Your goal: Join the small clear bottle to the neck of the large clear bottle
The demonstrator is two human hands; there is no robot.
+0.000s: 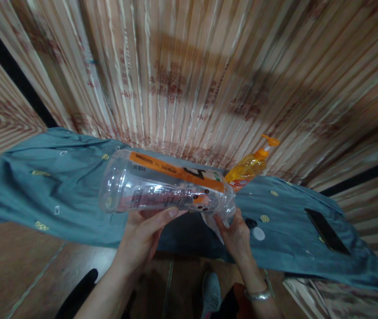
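A large clear plastic bottle (162, 184) with an orange label strip lies sideways in the air, its wide base to the left and narrow end to the right. My left hand (149, 228) grips it from below, the thumb along its near side. At the narrow end, my right hand (237, 230) has its fingers closed round the neck. A white tissue or cloth (214, 227) hangs beside the right thumb; I cannot tell whether that hand holds it too. Behind the neck stands a pump bottle of yellow-orange liquid (248, 169), partly covered by the clear bottle.
A narrow table with a blue-green patterned cloth (76, 195) runs across the view. Right of my right hand lie a small black item (251, 223) and a white round lid (258, 234). Farther right rests a dark phone (326, 231). A pleated curtain (189, 79) hangs behind.
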